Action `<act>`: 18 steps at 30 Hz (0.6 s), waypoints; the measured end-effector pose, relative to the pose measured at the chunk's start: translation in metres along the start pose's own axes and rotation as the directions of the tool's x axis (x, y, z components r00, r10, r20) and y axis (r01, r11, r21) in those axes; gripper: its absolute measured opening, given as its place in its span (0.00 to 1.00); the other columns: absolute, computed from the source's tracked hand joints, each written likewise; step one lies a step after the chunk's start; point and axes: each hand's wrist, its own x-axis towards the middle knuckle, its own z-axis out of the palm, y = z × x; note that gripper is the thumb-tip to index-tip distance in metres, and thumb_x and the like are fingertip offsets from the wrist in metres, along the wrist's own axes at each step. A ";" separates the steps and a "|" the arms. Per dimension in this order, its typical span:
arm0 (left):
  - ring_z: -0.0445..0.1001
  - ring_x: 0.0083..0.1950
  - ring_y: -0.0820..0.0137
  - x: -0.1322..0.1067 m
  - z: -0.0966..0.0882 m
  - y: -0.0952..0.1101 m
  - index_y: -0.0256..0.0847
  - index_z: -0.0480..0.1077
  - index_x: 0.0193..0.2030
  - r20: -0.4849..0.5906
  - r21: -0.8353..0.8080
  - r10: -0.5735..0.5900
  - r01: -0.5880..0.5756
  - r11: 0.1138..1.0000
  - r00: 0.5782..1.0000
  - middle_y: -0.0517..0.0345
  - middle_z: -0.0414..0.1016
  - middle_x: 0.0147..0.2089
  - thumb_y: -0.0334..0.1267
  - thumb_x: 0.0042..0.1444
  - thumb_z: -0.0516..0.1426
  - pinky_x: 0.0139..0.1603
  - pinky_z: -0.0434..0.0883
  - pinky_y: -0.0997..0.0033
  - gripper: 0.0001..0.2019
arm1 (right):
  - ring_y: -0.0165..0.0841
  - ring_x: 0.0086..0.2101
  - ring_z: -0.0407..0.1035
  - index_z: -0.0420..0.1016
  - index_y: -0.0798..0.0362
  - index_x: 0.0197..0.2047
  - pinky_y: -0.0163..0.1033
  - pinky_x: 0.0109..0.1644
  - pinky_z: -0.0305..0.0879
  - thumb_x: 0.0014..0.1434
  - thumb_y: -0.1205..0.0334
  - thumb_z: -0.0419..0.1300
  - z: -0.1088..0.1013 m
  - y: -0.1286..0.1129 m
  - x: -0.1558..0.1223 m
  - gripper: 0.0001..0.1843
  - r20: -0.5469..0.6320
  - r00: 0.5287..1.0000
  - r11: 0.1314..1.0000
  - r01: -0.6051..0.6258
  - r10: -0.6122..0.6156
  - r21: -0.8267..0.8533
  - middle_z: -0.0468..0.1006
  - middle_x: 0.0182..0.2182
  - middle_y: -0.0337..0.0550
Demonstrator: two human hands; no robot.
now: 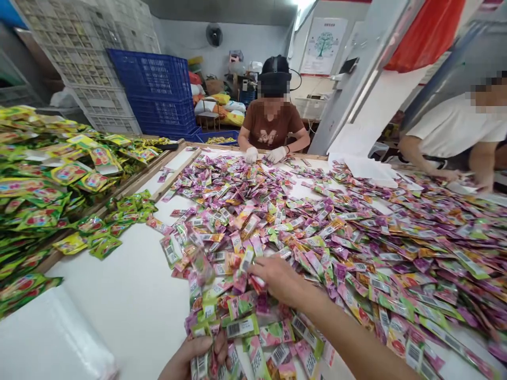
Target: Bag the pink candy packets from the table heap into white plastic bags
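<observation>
Long narrow snack packets (241, 306) in pink, green and purple, many with barcodes, lie in a loose heap across the white table. At the heap's near edge my left hand (190, 356) is closed around several of these packets, its thumb lying over them. My right hand (279, 279) reaches in from the right, above and to the right of the left one. Its fingers are curled closed on a packet with red and white on it; the fingertips are partly hidden among the packets.
Green and yellow packets (43, 195) are piled at left behind a wooden strip (180, 174). Clear plastic bags (59, 338) lie at near left. A gloved co-worker (269, 124) works opposite; another person (455, 126) is at right. Blue crates (158, 89) stand behind.
</observation>
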 end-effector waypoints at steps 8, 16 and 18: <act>0.71 0.33 0.69 -0.002 -0.013 0.004 0.29 0.74 0.29 0.016 -0.032 -0.042 0.042 0.999 0.999 0.48 0.72 0.29 0.29 0.56 0.54 0.43 0.68 0.69 0.09 | 0.39 0.45 0.70 0.52 0.37 0.66 0.41 0.43 0.65 0.46 0.79 0.50 -0.010 0.017 -0.114 0.46 0.069 0.911 0.912 -0.402 0.408 -0.078 0.73 0.52 0.42; 0.70 0.33 0.69 -0.004 -0.017 0.003 0.28 0.73 0.29 0.063 -0.050 -0.031 0.034 0.998 0.997 0.49 0.71 0.29 0.29 0.53 0.56 0.43 0.69 0.67 0.07 | 0.39 0.32 0.72 0.75 0.52 0.38 0.39 0.35 0.63 0.54 0.58 0.52 -0.037 0.031 -0.120 0.14 -0.290 0.656 0.708 -0.694 0.697 0.131 0.79 0.32 0.46; 0.69 0.33 0.70 -0.004 -0.017 0.003 0.29 0.73 0.27 0.082 -0.048 -0.017 0.021 0.999 0.996 0.51 0.69 0.28 0.28 0.55 0.54 0.44 0.69 0.66 0.08 | 0.39 0.28 0.69 0.75 0.53 0.33 0.39 0.32 0.60 0.53 0.51 0.53 -0.045 0.032 -0.113 0.16 -0.378 0.496 0.594 -0.776 0.782 0.210 0.76 0.23 0.44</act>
